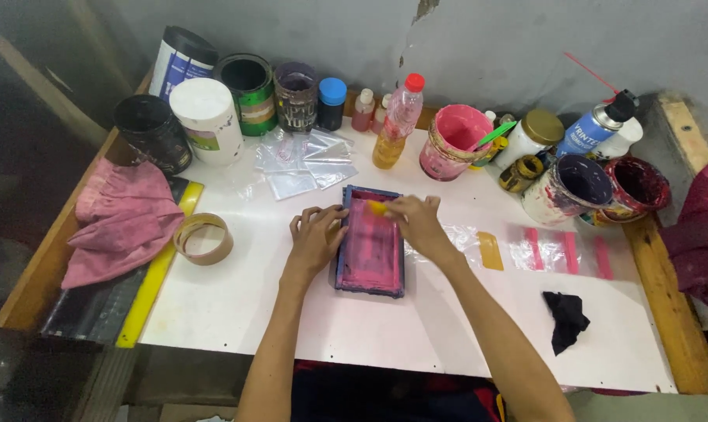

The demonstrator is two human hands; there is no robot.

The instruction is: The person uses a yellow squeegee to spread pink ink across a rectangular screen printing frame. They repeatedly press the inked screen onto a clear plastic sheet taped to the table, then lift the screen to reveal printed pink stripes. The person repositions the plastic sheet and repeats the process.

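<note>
Small screen frame [369,244], blue border, pink-stained mesh, flat on white surface [237,305], mid-table, long axis running away from person. Right hand [418,220] fingers clenched on small yellow scraper [378,208] at frame's far end. Left hand [316,234] fingers spread, pressing frame's left edge, holding nothing. Outward: tape roll [203,238] and pink cloth [119,223] left; plastic bags with pink strips [557,252], black rag [566,319] right; ink tubs, cans, bottles along wall. Risk, likely: frame sliding if left hand eases, smearing pink ink; sleeve-less forearm catching wet mesh.
</note>
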